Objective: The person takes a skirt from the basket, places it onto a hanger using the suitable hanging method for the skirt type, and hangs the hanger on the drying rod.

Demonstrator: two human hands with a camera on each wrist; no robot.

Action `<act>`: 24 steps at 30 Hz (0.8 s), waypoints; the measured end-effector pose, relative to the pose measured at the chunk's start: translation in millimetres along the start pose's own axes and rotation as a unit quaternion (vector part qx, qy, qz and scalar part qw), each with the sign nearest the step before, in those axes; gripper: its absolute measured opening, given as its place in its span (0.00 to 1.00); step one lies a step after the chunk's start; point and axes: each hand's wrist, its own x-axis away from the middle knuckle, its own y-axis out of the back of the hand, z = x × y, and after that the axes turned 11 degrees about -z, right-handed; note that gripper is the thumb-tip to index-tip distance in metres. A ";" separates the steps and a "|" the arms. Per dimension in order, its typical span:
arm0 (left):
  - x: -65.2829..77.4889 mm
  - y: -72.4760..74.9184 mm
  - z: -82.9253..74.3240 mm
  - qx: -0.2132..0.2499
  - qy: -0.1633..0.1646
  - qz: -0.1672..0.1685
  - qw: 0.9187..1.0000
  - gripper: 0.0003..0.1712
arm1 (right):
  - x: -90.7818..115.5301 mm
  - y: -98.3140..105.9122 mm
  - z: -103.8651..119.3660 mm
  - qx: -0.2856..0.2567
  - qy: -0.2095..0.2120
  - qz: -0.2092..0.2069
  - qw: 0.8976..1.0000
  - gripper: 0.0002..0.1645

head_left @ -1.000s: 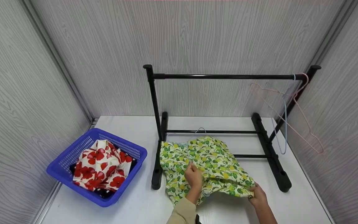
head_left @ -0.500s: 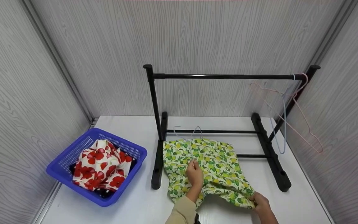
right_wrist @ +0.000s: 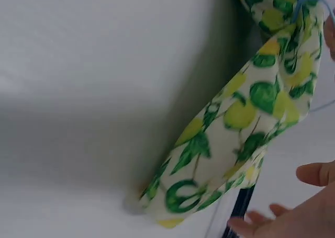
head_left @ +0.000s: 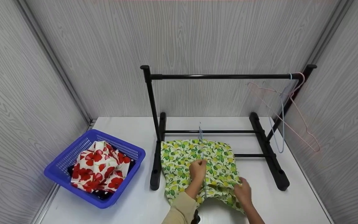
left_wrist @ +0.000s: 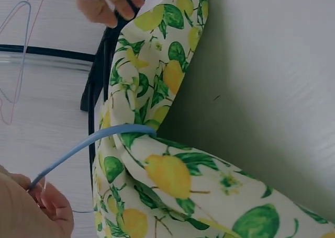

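A white garment [head_left: 218, 161] with a yellow lemon and green leaf print, perhaps trousers, spreads across the front of the rack. My left hand [head_left: 197, 169] grips a light blue hanger [head_left: 201, 135] over its middle. In the left wrist view, the blue hanger [left_wrist: 89, 139] runs from my left hand [left_wrist: 39, 209] around the bunched garment [left_wrist: 167, 175]. My right hand [head_left: 243, 190] is beside the garment's right side. Its fingers are parted and hold nothing in the right wrist view, where the hand [right_wrist: 293, 212] is apart from the cloth [right_wrist: 230, 128].
A black clothes rack [head_left: 222, 76] stands behind the garment. A pink hanger [head_left: 300, 115] and another blue hanger [head_left: 283, 124] hang at its right end. To the left, a blue basket [head_left: 129, 144] holds a red-flowered white cloth [head_left: 98, 165] over dark dotted cloth.
My right hand has let go of the garment's lower right corner and moved left and up. The blue hanger has turned edge-on in my left hand, and the garment's right side has drawn inward.
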 end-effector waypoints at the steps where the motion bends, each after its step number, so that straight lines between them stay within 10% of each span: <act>1: -1.4 1.1 -1.9 -0.004 -0.001 0.009 1.000 0.23 | 5.8 -7.3 7.7 -0.003 0.022 0.014 1.000 0.29; 7: -4.6 3.4 -10.3 0.021 0.007 0.067 0.998 0.26 | 32.4 -49.1 38.1 0.006 0.110 0.085 0.990 0.25; 18: -9.0 5.1 -5.6 0.068 -0.066 0.195 0.976 0.16 | 33.3 -71.9 46.6 0.069 0.195 -0.115 0.972 0.07; 24: -18.5 14.8 8.6 0.041 -0.122 0.179 0.975 0.17 | 25.5 -56.2 44.8 0.018 0.232 -0.135 0.963 0.07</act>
